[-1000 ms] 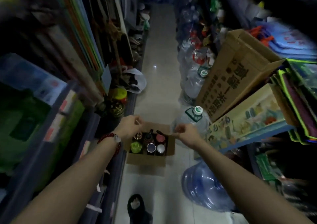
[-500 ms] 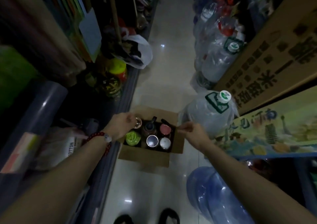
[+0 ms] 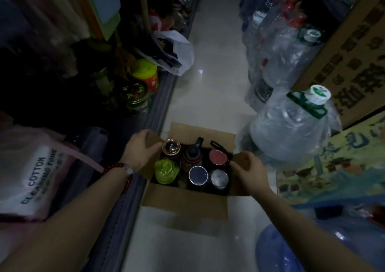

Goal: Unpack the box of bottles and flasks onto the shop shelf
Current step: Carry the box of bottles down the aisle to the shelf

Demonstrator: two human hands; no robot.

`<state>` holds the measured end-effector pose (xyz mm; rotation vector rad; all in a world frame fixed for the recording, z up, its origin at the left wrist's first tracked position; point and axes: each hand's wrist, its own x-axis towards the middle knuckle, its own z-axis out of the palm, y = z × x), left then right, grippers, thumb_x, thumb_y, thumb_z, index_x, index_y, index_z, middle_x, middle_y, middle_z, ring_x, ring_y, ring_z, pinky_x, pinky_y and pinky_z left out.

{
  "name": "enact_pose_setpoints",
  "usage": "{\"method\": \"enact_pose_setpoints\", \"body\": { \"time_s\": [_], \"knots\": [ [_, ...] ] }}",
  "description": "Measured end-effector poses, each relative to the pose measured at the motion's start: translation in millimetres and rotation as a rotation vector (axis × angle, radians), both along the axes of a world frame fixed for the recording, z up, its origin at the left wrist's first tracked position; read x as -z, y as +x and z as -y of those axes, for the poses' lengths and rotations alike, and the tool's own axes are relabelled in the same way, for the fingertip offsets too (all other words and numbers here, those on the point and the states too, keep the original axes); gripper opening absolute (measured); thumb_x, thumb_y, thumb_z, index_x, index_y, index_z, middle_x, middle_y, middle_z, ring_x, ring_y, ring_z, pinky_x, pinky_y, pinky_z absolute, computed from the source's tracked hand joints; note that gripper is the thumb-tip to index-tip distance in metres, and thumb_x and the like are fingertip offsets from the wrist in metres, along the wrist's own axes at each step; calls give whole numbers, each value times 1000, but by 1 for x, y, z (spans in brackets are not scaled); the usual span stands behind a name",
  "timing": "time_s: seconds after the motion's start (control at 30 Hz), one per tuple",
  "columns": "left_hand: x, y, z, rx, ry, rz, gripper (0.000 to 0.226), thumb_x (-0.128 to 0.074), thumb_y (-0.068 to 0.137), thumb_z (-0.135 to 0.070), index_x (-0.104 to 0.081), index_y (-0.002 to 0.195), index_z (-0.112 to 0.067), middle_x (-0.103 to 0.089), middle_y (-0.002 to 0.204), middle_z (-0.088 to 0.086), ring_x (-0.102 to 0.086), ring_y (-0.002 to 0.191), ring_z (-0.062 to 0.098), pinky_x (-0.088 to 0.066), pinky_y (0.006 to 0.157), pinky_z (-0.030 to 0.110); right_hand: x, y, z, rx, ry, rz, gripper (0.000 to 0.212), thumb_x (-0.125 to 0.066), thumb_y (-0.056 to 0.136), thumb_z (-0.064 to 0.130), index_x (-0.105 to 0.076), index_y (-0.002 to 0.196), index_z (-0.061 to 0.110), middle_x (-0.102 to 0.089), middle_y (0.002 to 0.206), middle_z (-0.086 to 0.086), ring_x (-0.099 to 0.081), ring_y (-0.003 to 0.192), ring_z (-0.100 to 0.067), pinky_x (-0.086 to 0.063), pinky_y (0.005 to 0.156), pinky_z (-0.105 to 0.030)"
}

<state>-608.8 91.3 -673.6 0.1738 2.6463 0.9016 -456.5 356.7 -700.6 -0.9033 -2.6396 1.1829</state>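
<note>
An open cardboard box [image 3: 185, 201] stands on the aisle floor against the base of the left shelf [image 3: 133, 190]. Several bottles and flasks stand upright inside: a copper-lidded one [image 3: 171, 147], a black sports bottle [image 3: 192, 154], a red-lidded one [image 3: 218, 157], a lime-green one [image 3: 166, 170], a dark-lidded flask [image 3: 198, 176] and a silver-lidded flask [image 3: 219, 178]. My left hand [image 3: 140, 152] holds the box's left flap, fingertips beside the copper lid. My right hand [image 3: 249, 170] grips the right flap.
Large plastic-wrapped water jugs [image 3: 291, 125] line the right side, a blue jug [image 3: 308, 248] near my right arm. Cardboard cartons [image 3: 354, 59] sit on the right shelf. The left shelf holds jars [image 3: 145, 75], a white bag [image 3: 177, 50] and a cotton pack [image 3: 35, 176].
The camera has dropped lower and closer to the box. Both hands have come down from above the box to its side flaps.
</note>
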Motion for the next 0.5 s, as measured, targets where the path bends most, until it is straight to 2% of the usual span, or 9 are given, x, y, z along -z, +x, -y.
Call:
{"method": "enact_pose_setpoints", "body": {
  "time_s": [0.07, 0.13, 0.2, 0.3, 0.37, 0.43, 0.5],
  "knots": [
    [26, -4, 1, -25, 17, 0, 64, -63, 86, -37, -38, 139, -12, -44, 137, 18, -45, 124, 32, -37, 99, 33, 27, 0, -2, 0, 56, -13, 40, -73, 82, 28, -60, 113, 8, -58, 100, -4, -54, 92, -20, -40, 77, -29],
    [51, -7, 1, -24, 27, 12, 69, -65, 84, -39, -36, 141, -13, -44, 138, 18, -46, 124, 32, -38, 100, 34, 51, 0, -8, 19, 117, 6, 44, -72, 82, 31, -58, 118, 10, -58, 111, -7, -52, 99, -20, -41, 82, -31],
    [72, -11, 2, -33, 30, 24, 73, -65, 84, -39, -32, 143, -12, -44, 140, 17, -45, 125, 32, -38, 102, 36, 74, -1, -17, 79, 175, 59, 51, -69, 82, 38, -54, 125, 14, -55, 124, -9, -52, 112, -27, -45, 92, -39],
    [93, -18, 4, -70, 34, 29, 78, -64, 84, -40, -26, 145, -12, -43, 143, 16, -45, 128, 33, -39, 105, 38, 94, -4, -30, 178, 208, 117, 72, -67, 80, 47, -38, 140, 20, -44, 142, -11, -44, 127, -33, -42, 102, -50],
    [102, -25, 5, -99, 58, 72, 80, -64, 84, -43, -24, 147, -13, -44, 142, 16, -47, 125, 33, -43, 101, 39, 101, -7, -37, 217, 110, 98, 87, -69, 79, 47, -24, 148, 21, -39, 148, -13, -39, 134, -35, -39, 106, -51],
    [106, -30, 5, -118, 77, 108, 82, -64, 82, -46, -25, 147, -15, -47, 141, 15, -50, 122, 34, -46, 98, 39, 109, -9, -43, 261, -37, 88, 95, -71, 79, 46, -15, 151, 21, -44, 145, -17, -43, 130, -39, -40, 103, -50],
    [110, -34, 6, -146, 78, 106, 81, -67, 79, -48, -30, 145, -17, -50, 138, 14, -51, 122, 33, -46, 99, 38, 116, -12, -44, 272, -115, 94, 89, -71, 80, 45, -21, 148, 19, -52, 136, -18, -51, 121, -40, -45, 98, -49]
  ]
}}
